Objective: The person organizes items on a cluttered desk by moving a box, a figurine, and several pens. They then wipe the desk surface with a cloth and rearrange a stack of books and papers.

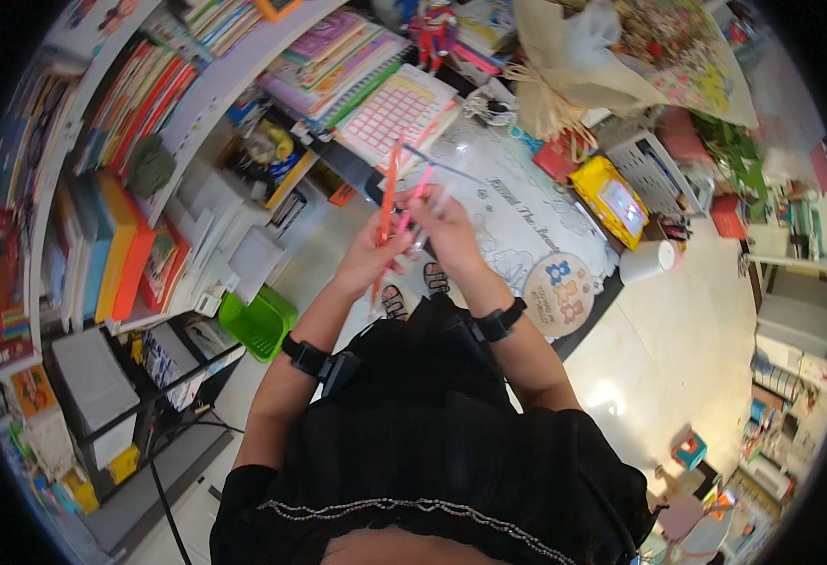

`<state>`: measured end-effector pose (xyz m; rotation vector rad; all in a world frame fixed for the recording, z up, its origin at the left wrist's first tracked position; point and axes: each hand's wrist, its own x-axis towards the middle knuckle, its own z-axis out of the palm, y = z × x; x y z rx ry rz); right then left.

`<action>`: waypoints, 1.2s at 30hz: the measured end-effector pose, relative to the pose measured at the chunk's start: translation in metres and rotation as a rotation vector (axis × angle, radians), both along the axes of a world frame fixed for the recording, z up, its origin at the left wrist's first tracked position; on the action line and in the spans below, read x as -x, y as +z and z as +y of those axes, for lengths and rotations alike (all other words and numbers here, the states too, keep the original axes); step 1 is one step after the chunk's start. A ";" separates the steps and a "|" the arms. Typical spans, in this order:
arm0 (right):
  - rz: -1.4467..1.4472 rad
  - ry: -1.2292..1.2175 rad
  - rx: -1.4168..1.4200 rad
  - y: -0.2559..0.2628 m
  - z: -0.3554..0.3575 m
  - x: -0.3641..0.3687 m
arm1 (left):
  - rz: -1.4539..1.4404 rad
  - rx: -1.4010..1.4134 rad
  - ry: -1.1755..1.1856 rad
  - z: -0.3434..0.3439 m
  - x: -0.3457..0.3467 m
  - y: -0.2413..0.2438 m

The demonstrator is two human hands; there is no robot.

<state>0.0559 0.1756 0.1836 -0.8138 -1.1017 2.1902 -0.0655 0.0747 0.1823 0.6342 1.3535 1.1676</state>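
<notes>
Both hands are close together before my body, above the near edge of a desk covered by a printed white cloth point(505, 176). My left hand point(374, 254) grips a long orange stick-like item point(389, 187), upright in the picture. My right hand point(442, 226) is closed around a pink stick-like item point(424, 182) and a clear, blurred item point(440, 201). A thin dark stick point(445, 164) crosses just beyond the fingertips. Blur hides what exactly these slim things are. A round printed coaster or mat point(560, 293) lies on the cloth, right of my right forearm.
Stacked books and a pink-grid sheet point(392, 116) lie at the desk's far left. A yellow wipes pack point(608, 201), a white cup-like cylinder point(646, 263) and a wrapped dried bouquet point(618, 63) stand right. Bookshelves point(205, 113) and a green basket point(257, 321) are left.
</notes>
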 end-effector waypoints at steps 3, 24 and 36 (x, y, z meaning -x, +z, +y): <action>-0.101 0.097 -0.136 -0.005 0.004 -0.005 | 0.036 0.027 -0.004 0.005 0.001 -0.002; -0.483 -0.115 -0.581 -0.064 0.091 -0.081 | 0.289 0.084 0.273 -0.026 0.025 -0.005; -1.242 -1.003 -0.712 -0.029 0.221 -0.444 | 0.277 0.129 0.425 -0.052 0.037 -0.027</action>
